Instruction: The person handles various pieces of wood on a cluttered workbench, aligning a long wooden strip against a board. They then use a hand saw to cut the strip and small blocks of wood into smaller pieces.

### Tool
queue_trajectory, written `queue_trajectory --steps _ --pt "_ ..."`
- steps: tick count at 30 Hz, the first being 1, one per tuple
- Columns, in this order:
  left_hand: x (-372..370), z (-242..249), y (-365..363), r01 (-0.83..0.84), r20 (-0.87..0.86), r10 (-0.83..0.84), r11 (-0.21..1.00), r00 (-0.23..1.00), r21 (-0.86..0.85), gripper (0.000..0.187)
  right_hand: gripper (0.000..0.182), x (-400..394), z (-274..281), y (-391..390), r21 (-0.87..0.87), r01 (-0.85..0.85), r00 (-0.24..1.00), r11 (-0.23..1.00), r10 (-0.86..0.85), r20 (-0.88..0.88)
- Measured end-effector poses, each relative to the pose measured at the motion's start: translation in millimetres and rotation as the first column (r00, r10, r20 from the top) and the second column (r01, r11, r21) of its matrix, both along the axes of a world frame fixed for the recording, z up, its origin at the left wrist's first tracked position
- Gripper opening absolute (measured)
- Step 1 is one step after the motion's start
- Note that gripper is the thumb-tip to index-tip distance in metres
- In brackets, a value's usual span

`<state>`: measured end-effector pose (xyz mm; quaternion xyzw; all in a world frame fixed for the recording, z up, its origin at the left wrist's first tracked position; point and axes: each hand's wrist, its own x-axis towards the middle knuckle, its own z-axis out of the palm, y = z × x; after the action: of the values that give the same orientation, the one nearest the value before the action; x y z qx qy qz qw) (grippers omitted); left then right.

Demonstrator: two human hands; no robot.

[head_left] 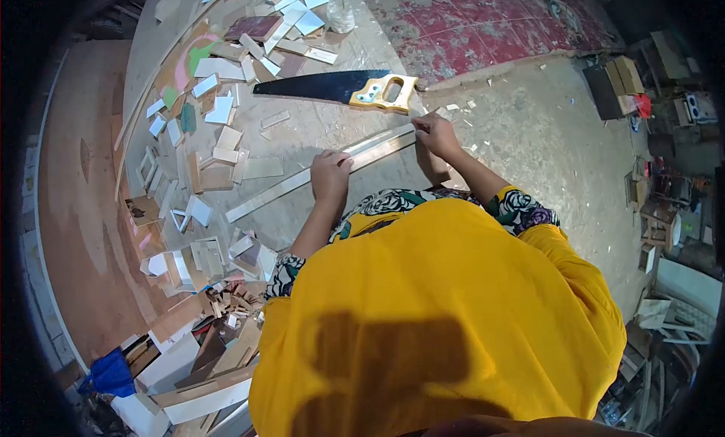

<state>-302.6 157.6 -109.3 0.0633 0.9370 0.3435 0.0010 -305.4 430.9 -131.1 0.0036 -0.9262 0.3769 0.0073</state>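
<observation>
Has at far left a long brown wooden panel (83,180), with a blue bag (111,374) near its lower end. Next, moving right, shows a pile of wood pieces (219,369) below and many small offcuts (219,108), white, tan and brown, strewn over the left part of the worktop (302,133). Just right of these, on the worktop, shows the left end of a long pale strip (276,194), slanting up toward the right. Above the strip, apart from it, has a handsaw (332,88) lying flat, black blade to the left and pale yellow handle to the right, with a clear container (340,15) farther up.

Holds the strip partway along with the left hand (331,179), grip closed on it, fingers bent over its upper face. Between the hands, shows a tan strip (385,148) running alongside the pale one, on the side nearer the body. Pinches the strip's right end with the right hand (438,137), grip closed on it, just below the saw handle. Wears a yellow garment (445,286) with patterned sleeves.

Farther right, shows worn red flooring (483,33) above grey floor (559,135) dotted with small chips, then cardboard boxes (625,76) and mixed clutter (664,210) at far right.
</observation>
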Motion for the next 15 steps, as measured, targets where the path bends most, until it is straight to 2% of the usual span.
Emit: queue_trajectory --steps 3,6,12,15 --pt "-3 1 10 0.059 -0.037 -0.059 0.998 0.998 0.006 0.014 0.027 4 -12 -1 -0.046 -0.011 0.996 0.999 0.006 -0.089" --pt "-4 0 12 0.016 0.025 -0.016 1.0 1.0 -0.006 0.015 0.025 6 -13 3 -0.12 0.02 1.0 0.993 -0.022 -0.01" --pt "-11 -12 13 0.042 -0.052 -0.04 0.999 0.998 0.034 0.019 0.021 1 -11 10 -0.063 0.026 0.999 0.998 -0.029 -0.043" --pt "-7 -9 5 -0.017 -0.078 0.023 0.997 0.997 0.07 0.022 0.019 -1 -10 10 -0.076 0.031 0.998 0.997 -0.035 -0.05"
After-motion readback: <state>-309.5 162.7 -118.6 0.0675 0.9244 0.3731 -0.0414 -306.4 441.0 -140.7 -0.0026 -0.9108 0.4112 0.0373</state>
